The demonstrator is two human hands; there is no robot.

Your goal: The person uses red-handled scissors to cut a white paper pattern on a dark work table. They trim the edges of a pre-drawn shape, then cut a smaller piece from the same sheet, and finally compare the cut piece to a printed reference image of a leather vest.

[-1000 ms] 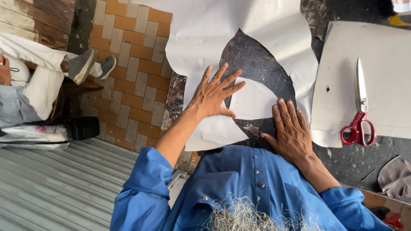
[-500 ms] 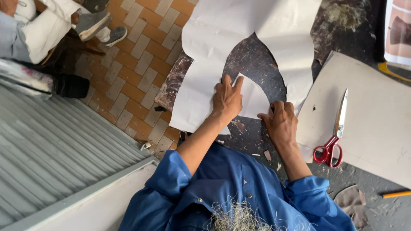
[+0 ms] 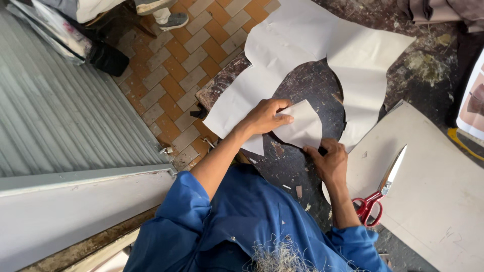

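White paper sheet (image 3: 307, 45) with curved cut-out lies on dark worktable (image 3: 307, 85), centre frame. Left hand (image 3: 264, 117) pinches a rounded paper flap (image 3: 302, 128), fingers curled round its edge. Right hand (image 3: 330, 162), at 5 o'clock from flap, fingers bent, fingertips touching its lower edge. Red-handled scissors (image 3: 378, 194) on grey board (image 3: 433, 201), 4 o'clock

Lying on a pale grey flat board (image 3: 443, 201), near its left edge: red-handled steel scissors (image 3: 379, 194), blades pointing up and away. Showing left of that board, well apart: orange and beige brick-patterned floor tiles (image 3: 174, 70), a grey ribbed metal shutter (image 3: 55, 111), a black bag (image 3: 108, 59) and a grey sneaker (image 3: 174, 21). Bunching above the board: brownish crumpled cloth (image 3: 443, 10).
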